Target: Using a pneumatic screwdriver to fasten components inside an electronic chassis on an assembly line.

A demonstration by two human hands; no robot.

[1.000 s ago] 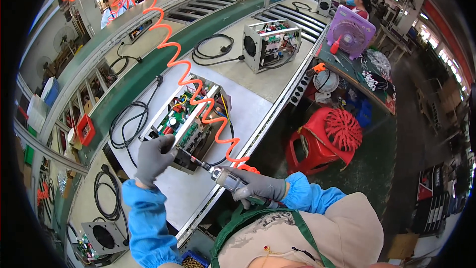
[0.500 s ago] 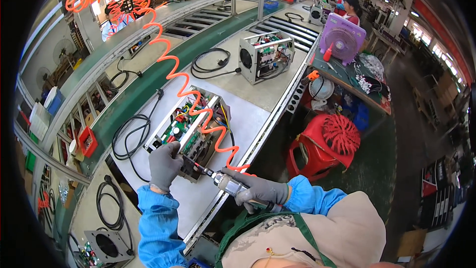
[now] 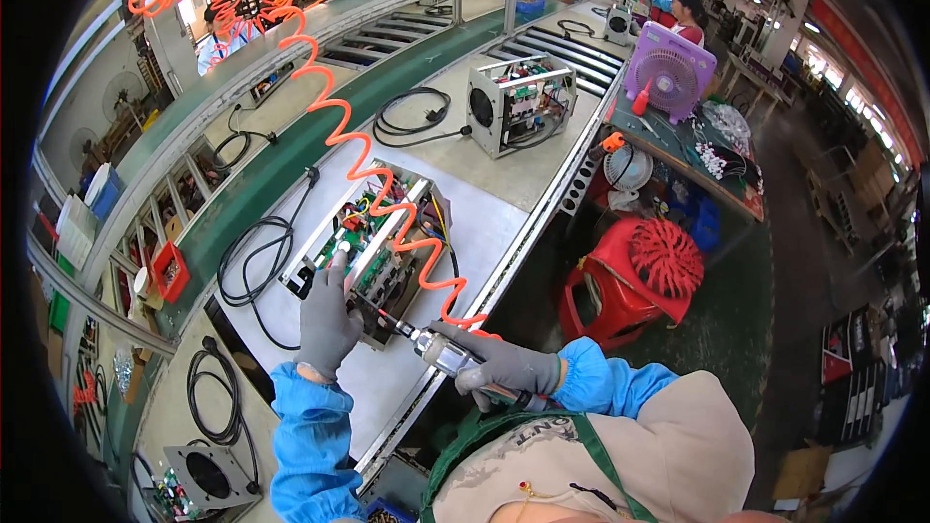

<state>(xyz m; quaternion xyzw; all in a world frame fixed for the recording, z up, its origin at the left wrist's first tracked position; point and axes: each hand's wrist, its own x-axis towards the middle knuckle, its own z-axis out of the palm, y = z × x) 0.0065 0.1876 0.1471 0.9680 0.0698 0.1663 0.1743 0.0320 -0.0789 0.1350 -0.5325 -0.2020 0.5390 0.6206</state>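
An open metal-framed electronic unit (image 3: pixel 387 281) with circuit boards and coloured wires lies on a white board on the line. My left hand (image 3: pixel 329 324), in a grey glove, rests at its near left end with the fingers stretched out along the frame. Gripped in my gloved right hand (image 3: pixel 513 366) is a power screwdriver (image 3: pixel 441 351), held nearly level. Its thin bit points left at the unit's near end panel; whether the tip touches a screw is too small to tell. A coiled orange air hose (image 3: pixel 354 163) hangs across the unit.
Black power cords (image 3: pixel 254 257) lie looped left of the unit. A second unit (image 3: pixel 518 107) stands farther up the line, and another (image 3: pixel 208 475) sits at near left. Right of the line are a red stool (image 3: pixel 591 305) and a purple fan (image 3: pixel 668 77) on a bench.
My left hand has gone from curled fingers at the unit's corner to stretched fingers, slightly lower. The screwdriver has shifted slightly left and up toward the unit.
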